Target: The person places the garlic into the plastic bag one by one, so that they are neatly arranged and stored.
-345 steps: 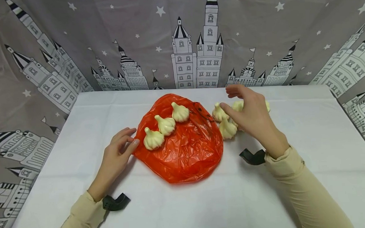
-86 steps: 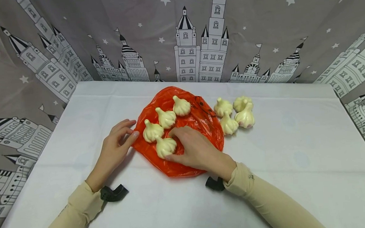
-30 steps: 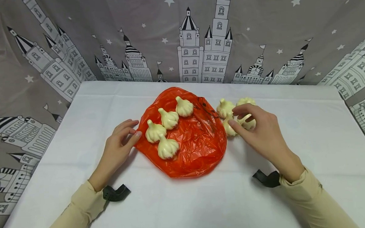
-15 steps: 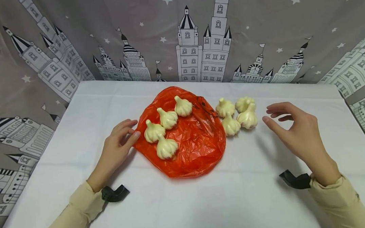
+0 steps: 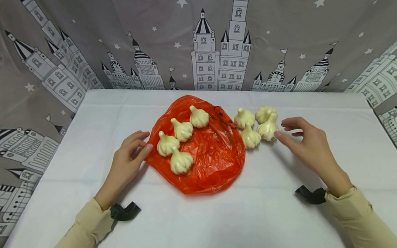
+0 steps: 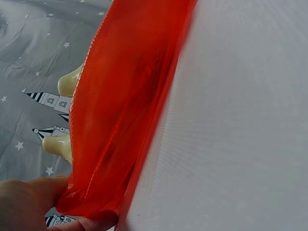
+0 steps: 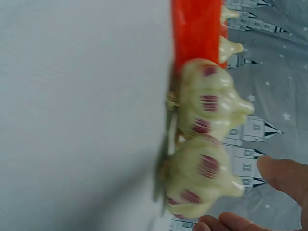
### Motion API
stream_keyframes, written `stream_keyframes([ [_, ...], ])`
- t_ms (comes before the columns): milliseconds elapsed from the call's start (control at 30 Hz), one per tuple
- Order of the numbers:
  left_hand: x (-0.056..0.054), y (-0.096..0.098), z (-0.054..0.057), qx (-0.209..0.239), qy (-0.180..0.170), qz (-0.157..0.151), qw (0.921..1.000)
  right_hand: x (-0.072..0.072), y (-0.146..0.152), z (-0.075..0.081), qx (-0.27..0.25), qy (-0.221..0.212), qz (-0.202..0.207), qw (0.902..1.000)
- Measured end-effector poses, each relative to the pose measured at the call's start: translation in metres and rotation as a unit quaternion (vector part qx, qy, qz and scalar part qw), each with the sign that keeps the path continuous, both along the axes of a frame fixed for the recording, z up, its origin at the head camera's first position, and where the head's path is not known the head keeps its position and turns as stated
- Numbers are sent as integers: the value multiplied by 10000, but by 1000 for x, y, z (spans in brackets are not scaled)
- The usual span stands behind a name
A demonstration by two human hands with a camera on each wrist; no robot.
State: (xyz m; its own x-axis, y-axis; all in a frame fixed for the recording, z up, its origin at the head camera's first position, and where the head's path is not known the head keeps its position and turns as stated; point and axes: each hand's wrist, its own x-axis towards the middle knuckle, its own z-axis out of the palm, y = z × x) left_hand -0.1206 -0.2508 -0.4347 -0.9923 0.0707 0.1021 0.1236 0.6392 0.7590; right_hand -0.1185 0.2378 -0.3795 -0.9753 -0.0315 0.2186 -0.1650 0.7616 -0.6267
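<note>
My left hand (image 5: 128, 156) pinches the left edge of a red plastic bag (image 5: 216, 156) between thumb and fingers. In the left wrist view the bag's rim (image 6: 91, 192) passes between the thumb (image 6: 33, 192) and a finger. Several pale garlic bulbs (image 5: 181, 161) lie on the bag's left half. To the right of the bag, several more stand bunched on the white cloth. My right hand (image 5: 309, 143) hovers beside this bunch with fingers apart and nothing in it. Its thumb tip is right by the nearest garlic bulb (image 5: 268, 130), which shows purple streaks in the right wrist view (image 7: 202, 178).
A white cloth (image 5: 223, 226) covers the table. Behind and at both sides hangs a grey curtain (image 5: 147, 15) printed with castles and stars. A black wrist mount (image 5: 125, 211) sits at the left cuff and another black mount (image 5: 310, 195) at the right.
Earlier, three garlic bulbs lay on the bag; the right hand set another beside them, then withdrew rightward. In the last half second it came back left toward the bunch. The left hand stayed put.
</note>
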Motion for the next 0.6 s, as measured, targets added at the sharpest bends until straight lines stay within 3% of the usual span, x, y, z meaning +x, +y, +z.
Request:
stream_keyframes([
  [133,0,-1,0,-13,8,9,10000,-4,-4,-9,-116,-259,83,9996],
  [600,1,0,3,86,-11,4,10000,-12,-8,-25,-193,-522,34,9984],
])
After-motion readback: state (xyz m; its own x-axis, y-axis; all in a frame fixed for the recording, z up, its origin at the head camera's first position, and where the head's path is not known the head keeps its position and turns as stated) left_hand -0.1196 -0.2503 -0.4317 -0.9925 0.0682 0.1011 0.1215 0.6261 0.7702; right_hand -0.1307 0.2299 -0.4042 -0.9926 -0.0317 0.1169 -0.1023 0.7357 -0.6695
